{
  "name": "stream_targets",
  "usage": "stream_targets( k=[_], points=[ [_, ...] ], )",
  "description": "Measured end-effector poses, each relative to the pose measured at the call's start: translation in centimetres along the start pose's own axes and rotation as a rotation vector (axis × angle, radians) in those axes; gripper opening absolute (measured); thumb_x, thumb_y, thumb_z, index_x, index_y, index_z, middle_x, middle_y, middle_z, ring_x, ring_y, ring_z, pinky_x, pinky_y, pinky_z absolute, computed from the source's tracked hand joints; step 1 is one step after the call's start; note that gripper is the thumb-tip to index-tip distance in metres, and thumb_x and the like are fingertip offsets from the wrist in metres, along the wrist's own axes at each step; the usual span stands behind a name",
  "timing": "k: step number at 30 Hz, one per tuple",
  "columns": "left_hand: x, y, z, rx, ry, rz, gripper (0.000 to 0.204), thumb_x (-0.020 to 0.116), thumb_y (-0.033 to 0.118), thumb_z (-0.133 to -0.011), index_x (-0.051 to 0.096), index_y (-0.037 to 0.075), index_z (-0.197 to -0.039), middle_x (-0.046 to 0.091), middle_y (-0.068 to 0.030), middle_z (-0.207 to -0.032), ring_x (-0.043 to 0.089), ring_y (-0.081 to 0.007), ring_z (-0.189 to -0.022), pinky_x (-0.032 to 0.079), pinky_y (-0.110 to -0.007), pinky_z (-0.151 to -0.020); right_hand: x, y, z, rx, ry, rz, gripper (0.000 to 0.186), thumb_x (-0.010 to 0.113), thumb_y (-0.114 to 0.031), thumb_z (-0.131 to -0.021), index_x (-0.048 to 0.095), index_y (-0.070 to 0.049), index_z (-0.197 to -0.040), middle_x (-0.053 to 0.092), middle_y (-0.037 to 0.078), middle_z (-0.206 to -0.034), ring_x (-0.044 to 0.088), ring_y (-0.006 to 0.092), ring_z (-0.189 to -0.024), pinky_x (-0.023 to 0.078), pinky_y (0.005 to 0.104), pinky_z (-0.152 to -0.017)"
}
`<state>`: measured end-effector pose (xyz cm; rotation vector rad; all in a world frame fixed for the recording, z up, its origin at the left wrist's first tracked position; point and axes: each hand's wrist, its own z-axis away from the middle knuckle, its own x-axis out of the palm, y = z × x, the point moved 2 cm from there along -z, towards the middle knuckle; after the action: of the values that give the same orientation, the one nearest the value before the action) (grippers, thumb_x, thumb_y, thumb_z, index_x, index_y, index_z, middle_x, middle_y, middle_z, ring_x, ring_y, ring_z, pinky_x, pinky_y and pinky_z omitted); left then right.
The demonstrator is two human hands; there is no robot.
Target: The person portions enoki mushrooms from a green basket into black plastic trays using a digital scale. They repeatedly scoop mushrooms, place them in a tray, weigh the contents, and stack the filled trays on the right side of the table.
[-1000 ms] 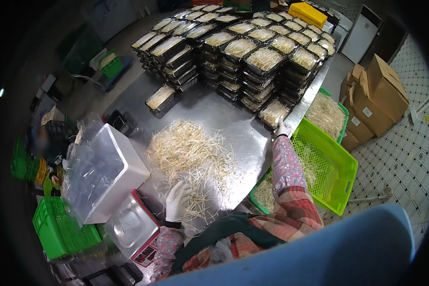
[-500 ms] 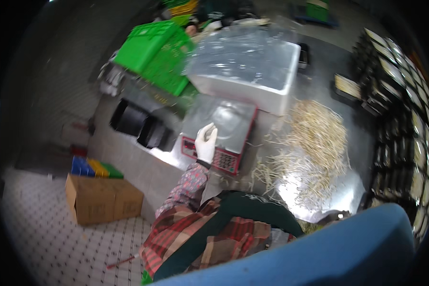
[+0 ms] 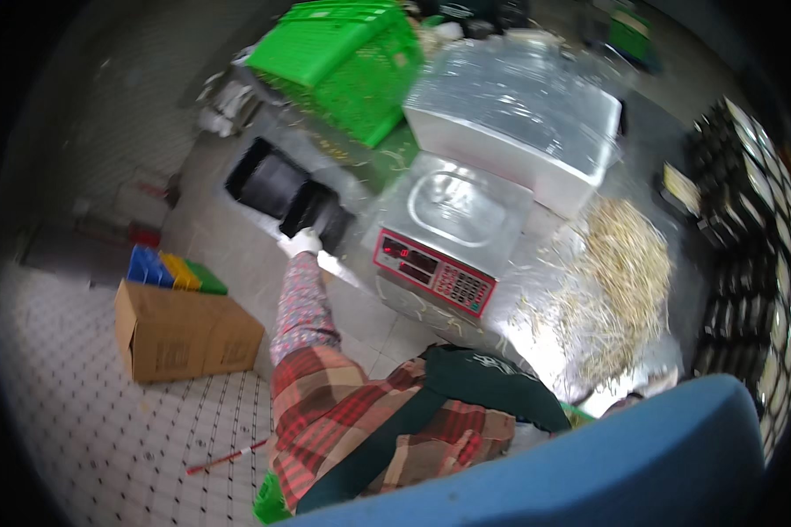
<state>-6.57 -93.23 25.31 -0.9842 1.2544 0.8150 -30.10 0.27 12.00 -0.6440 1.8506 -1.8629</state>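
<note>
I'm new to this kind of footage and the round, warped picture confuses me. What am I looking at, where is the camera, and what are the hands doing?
The camera sits on a person's head and looks down; its fisheye lens bends straight edges. The white-gloved left hand, on a plaid sleeve, reaches out to a stack of black plastic trays beside the steel table; whether it grips them is unclear. The right hand is mostly hidden at the lower right. On the table stand a digital scale with a red front panel, a white foam box wrapped in clear film and a loose pile of pale sprouts.

Dotted tile floor [image 3: 105,439], steel table [image 3: 536,342]
</note>
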Motion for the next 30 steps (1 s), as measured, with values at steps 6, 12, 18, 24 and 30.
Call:
stream_targets(
  k=[6,12,18,24,30],
  points=[
    [-1.4,-0.1,0.1,0.136,0.404,0.331,0.026,0.067,0.038,-0.085,0.074,0.012,-0.085,0.073,-0.006,-0.086,0.066,-0.0259,-0.086,0.012,-0.048,-0.118,0.4,-2.2,5.9,0.072,-0.017,-0.183,0.022,0.061,-0.02,-0.096,0.064,-0.005,-0.111,0.06,0.003,-0.076,0.052,0.0093,-0.054,0.045,0.0229,-0.048],
    [-9.3,10.7,10.8,0.903,0.746,0.824,0.009,0.077,0.011,-0.078,0.07,0.009,-0.083,0.068,-0.0023,-0.086,0.065,-0.0221,-0.096,0.02,-0.059,-0.114,1.3,-2.5,11.0,0.148,0.037,-0.301,0.017,0.056,-0.014,-0.098,0.063,-0.006,-0.112,0.061,0.003,-0.073,0.052,0.0084,-0.052,0.042,0.0219,-0.046],
    [-10.1,19.9,17.3,1.363,0.361,0.589,0.016,0.076,0.012,-0.075,0.068,0.016,-0.087,0.066,0.0015,-0.082,0.062,-0.0235,-0.107,0.014,-0.066,-0.113,3.4,-4.0,14.9,0.073,-0.089,-0.23,0.019,0.06,-0.016,-0.097,0.064,-0.006,-0.112,0.063,0.003,-0.074,0.053,0.0072,-0.053,0.044,0.0208,-0.046],
    [-13.2,19.8,19.1,1.371,0.269,0.547,0.041,0.082,0.018,-0.069,0.068,0.016,-0.107,0.065,0.0002,-0.114,0.048,-0.0298,-0.129,0.012,-0.067,-0.113,1.1,-4.8,11.3,-0.109,-0.119,-0.004,0.026,0.066,-0.016,-0.093,0.064,-0.004,-0.115,0.066,0.005,-0.09,0.059,0.0095,-0.074,0.048,0.0221,-0.06],
    [-14.2,19.3,22.8,1.259,0.309,0.859,0.026,0.075,0.007,-0.078,0.067,0.011,-0.103,0.068,-0.0048,-0.108,0.058,-0.0297,-0.116,0.034,-0.051,-0.109,13.6,-7.9,4.2,-0.35,-0.298,0.427,0.076,0.084,-0.035,-0.075,0.052,0.0,-0.133,0.055,0.018,-0.133,0.053,0.0285,-0.123,0.042,0.0367,-0.104]
  ],
)
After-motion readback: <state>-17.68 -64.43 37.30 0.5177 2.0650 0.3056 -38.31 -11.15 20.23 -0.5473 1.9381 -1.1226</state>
